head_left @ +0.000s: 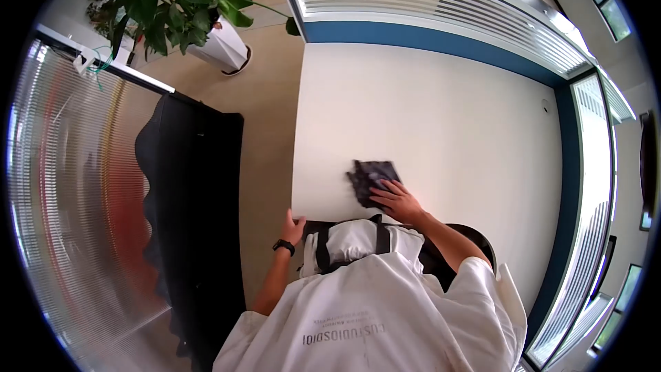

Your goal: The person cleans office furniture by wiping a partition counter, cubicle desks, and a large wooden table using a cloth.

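A dark, crumpled cloth (370, 178) lies on the white tabletop (427, 103), near its front edge. My right hand (398, 201) rests flat on the cloth's right part, palm down with the fingers spread and pointing left. My left hand (293, 227), with a black watch on the wrist, is at the front left corner of the table. Its thumb and a finger stand apart at the edge, and nothing shows between them.
A blue-edged partition with louvred panels (427, 41) borders the table's far and right sides. Left of the table stand a black draped piece (206, 220), a ribbed translucent panel (76, 193) and a plant in a white pot (219, 45). A dark chair is behind me.
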Available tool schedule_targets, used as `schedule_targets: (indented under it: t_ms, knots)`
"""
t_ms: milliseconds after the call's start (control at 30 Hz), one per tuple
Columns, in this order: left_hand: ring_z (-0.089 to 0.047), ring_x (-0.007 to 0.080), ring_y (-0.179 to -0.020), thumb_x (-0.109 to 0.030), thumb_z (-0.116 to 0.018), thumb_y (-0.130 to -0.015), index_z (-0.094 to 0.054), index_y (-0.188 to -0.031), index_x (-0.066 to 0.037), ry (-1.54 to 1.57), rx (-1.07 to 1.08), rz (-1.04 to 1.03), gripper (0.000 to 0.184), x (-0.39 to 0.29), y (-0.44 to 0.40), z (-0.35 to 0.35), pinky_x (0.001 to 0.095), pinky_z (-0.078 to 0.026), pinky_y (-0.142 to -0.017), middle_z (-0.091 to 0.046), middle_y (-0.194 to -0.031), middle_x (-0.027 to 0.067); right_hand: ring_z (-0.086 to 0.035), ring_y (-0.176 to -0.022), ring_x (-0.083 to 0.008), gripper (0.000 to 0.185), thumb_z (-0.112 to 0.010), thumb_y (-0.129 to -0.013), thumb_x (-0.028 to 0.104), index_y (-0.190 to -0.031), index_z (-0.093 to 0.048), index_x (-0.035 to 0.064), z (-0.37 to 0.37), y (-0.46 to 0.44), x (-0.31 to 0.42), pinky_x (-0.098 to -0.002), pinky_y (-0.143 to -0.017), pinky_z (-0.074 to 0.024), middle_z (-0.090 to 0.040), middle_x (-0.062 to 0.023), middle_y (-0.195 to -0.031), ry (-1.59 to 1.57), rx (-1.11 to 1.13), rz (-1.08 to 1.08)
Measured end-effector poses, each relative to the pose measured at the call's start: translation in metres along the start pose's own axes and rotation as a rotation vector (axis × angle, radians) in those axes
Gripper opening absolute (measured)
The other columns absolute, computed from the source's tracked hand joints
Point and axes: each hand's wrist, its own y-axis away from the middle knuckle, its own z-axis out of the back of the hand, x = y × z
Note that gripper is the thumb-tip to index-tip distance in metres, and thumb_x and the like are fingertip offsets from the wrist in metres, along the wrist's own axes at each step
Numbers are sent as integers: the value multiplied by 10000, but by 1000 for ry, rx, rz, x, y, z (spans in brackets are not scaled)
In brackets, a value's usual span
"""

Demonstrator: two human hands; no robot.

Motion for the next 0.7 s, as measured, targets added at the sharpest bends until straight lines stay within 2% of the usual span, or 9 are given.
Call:
schedule_targets:
  t_ms: [67,200,367,433,467,500,567,633,700]
  knots:
    - [-539,353,-1094,-250,-621,-834,-424,-1228,24,-60,-7,-42,518,-5,-4,1,410,-422,-929,-555,-1159,222,-274,-1368,-276,541,-630,-758,136,-1286,-516,174,12,43,-2,-454,-1132,-210,-394,-1,-1438,-34,-54,-207]
    - [-536,368,-1093,-242,-642,-798,-409,-1237,38,-121,32,-50,571,-5,-9,4,416,-426,-930,-541,-1170,247,-289,-1349,-343,556,-601,-739,90,-1285,-505,138,-7,106,12,-491,-1110,-226,-402,-51,-1429,24,-297,-513]
    - [-523,385,-1117,-346,-642,-798,-380,-1273,42,-274,64,-33,667,-25,-15,12,416,-424,-937,-514,-1218,262,-336,-1302,-348,573,-635,-651,160,-1214,-530,156,-33,102,21,-522,-1089,-248,-423,-45,-1390,236,-417,-623]
    - [-519,404,-1125,-466,-590,-828,-405,-1270,47,-411,34,-38,702,-20,-22,14,424,-418,-944,-539,-1188,267,-403,-1189,-344,512,-680,-640,214,-1133,-558,149,-29,96,21,-493,-996,-323,-467,-68,-1293,197,-463,-639]
    - [-519,404,-1125,-466,-590,-828,-405,-1270,47,-412,30,-47,702,-21,-26,16,424,-418,-944,-539,-1188,267,-425,-1137,-340,473,-694,-641,226,-1089,-568,144,-23,90,19,-478,-947,-352,-487,-81,-1235,166,-490,-639]
    - [-544,396,-1075,-468,-571,-847,-456,-1204,47,-347,38,-48,637,-23,-30,19,418,-434,-907,-571,-1129,248,-425,-1137,-340,473,-694,-641,226,-1089,-568,144,-16,85,14,-478,-947,-352,-487,-81,-1235,169,-497,-637]
    - [-569,387,-1026,-470,-551,-866,-507,-1138,47,-282,43,-50,585,-39,-36,23,412,-449,-870,-604,-1070,228,-443,-1012,-321,397,-719,-635,249,-974,-554,123,-5,75,3,-449,-843,-370,-487,-100,-1063,88,-512,-588]
    - [-594,325,-856,-431,-542,-892,-548,-971,42,-266,45,143,480,-55,-38,26,380,-464,-759,-627,-915,174,-440,-975,-315,384,-723,-627,252,-937,-541,118,-3,60,-8,-443,-814,-367,-471,-100,-1015,101,-484,-605]
    - [-574,284,-787,-422,-550,-893,-539,-928,32,-179,-43,83,456,-54,-48,19,367,-455,-715,-610,-850,143,-433,-912,-300,373,-730,-609,267,-868,-511,111,-3,40,-18,-427,-764,-359,-444,-98,-948,131,-458,-614]
